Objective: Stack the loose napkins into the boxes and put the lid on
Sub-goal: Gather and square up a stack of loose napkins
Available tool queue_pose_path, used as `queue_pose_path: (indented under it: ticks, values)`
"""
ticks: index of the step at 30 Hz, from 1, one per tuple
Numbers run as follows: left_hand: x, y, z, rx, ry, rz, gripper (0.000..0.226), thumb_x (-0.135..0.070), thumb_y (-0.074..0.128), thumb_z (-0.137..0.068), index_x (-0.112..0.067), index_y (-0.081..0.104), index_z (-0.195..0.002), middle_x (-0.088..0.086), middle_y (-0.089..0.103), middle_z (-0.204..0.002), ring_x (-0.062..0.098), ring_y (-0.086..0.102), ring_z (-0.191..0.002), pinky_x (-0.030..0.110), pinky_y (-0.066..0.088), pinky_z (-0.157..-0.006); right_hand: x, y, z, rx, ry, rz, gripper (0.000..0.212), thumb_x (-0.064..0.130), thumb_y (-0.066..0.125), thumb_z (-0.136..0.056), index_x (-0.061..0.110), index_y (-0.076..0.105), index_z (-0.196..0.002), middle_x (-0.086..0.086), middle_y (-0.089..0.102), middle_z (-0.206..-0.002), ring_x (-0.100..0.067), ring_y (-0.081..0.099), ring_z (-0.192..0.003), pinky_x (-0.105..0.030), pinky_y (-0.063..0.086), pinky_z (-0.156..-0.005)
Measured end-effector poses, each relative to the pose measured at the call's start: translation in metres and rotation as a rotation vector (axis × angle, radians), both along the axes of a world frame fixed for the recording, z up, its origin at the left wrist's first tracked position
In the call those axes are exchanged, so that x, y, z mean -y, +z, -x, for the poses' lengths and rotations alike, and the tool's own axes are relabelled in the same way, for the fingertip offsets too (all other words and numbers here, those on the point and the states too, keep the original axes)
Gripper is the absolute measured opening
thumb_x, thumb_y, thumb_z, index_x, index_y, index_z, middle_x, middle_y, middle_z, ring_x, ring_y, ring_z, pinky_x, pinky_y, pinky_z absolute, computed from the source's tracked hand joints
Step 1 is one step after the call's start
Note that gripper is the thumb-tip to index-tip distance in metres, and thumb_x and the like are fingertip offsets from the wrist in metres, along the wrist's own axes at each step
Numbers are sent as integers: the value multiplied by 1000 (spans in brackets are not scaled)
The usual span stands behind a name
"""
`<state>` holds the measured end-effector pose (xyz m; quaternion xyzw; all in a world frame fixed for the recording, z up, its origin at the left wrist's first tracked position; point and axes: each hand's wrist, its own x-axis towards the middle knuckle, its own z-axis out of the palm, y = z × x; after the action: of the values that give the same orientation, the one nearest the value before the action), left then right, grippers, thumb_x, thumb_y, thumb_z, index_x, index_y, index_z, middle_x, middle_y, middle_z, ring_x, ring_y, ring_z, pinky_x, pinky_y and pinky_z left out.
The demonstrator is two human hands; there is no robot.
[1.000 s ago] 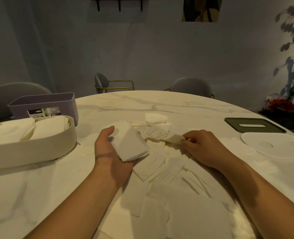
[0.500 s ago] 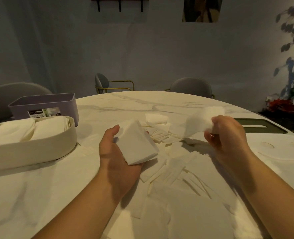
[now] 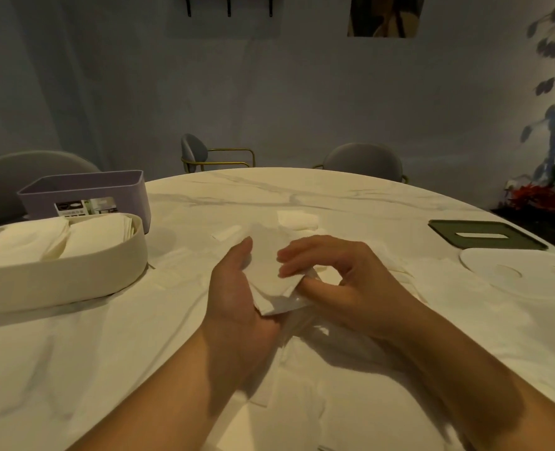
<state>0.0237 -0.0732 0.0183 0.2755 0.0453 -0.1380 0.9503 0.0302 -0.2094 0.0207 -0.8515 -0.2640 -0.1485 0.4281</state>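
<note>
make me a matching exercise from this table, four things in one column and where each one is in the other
1 cream oval box
2 purple box
3 green lid
4 napkin stack

a held by the left hand
b flat on the table, far right
c behind the cream oval box
d holds stacked napkins, near left

Pairs: 1-d, 2-c, 3-b, 4-a

Glossy marble table (image 3: 351, 203), soft matt paper napkins (image 3: 271, 271)

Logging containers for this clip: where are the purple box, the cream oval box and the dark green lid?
purple box (image 3: 41, 206): head view, front wall left of label.
cream oval box (image 3: 58, 278): head view, front wall.
dark green lid (image 3: 523, 239): head view, flat right of slot.
</note>
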Motion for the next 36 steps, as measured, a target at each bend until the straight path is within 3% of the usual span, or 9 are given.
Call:
queue_pose_path:
  ticks: [3, 6, 9, 12, 16, 21, 26, 32, 36]
  values:
    - [-7, 2, -1, -25, 133, -94, 30, -36, 44, -96, -11, 59, -95, 13, 72, -68, 30, 69, -66, 34, 51, -57, 5, 5, 0, -42, -23, -69, 25, 32, 57, -77, 49, 63, -94, 34, 59, -107, 7, 52, -110, -10, 42, -88]
    - [-19, 13, -9, -76, 266, -88, 26, -34, 45, -96, -13, 56, -83, 10, 69, -59, 30, 62, -73, 39, 47, -60, 15, 9, -3, -93, -38, -3, 27, 33, 64, -73, 48, 59, -95, 27, 59, -111, -3, 56, -108, -19, 48, -92]
    - [-32, 15, -18, -86, 339, -49, 19, -34, 47, -91, -20, 59, -93, 8, 72, -80, 30, 65, -81, 46, 49, -73, 15, 5, -1, -256, -25, 241, 38, 37, 69, -71, 47, 59, -106, 26, 53, -120, -5, 53, -111, -25, 50, -93]
    - [-40, 10, -24, -58, 396, 2, 20, -34, 46, -92, -22, 58, -101, 8, 73, -91, 32, 66, -89, 39, 49, -67, 10, 1, 7, -378, -36, 308, 50, 24, 68, -77, 48, 53, -118, 35, 42, -111, 4, 50, -101, -14, 44, -78]
    - [-43, 8, -27, -41, 430, 5, 18, -38, 46, -92, -26, 56, -100, 6, 68, -99, 33, 66, -95, 38, 51, -69, 5, 2, 11, -295, -74, 337, 54, 23, 65, -80, 47, 49, -126, 35, 39, -111, 6, 46, -102, -13, 40, -79]
    - [-41, 11, -25, -20, 452, -36, 20, -46, 48, -91, -29, 56, -97, 2, 67, -94, 29, 64, -87, 40, 49, -67, 1, 0, 5, -142, -68, 394, 28, 27, 58, -90, 35, 65, -115, 19, 56, -123, 3, 47, -103, -15, 41, -87]
    - [-41, 14, -23, -28, 446, -60, 23, -52, 48, -91, -31, 54, -100, 1, 66, -101, 28, 62, -91, 41, 50, -65, 2, -2, 0, -38, -69, 355, 17, 15, 58, -90, 16, 74, -95, 3, 67, -106, -6, 56, -93, -19, 45, -78]
    - [-39, 14, -21, -6, 435, -52, 25, -52, 47, -91, -28, 54, -91, 2, 70, -76, 26, 65, -81, 38, 53, -64, 7, 0, 2, -306, -111, 304, 30, 34, 58, -90, 40, 52, -119, 24, 55, -91, -4, 56, -81, -15, 47, -72]
    - [-39, 15, -20, -6, 430, -39, 24, -51, 48, -91, -28, 54, -92, 3, 68, -92, 28, 65, -91, 45, 52, -81, 5, 3, 0, -278, -124, 222, 25, 29, 63, -89, 37, 58, -112, 15, 60, -84, -8, 59, -78, -16, 50, -70]
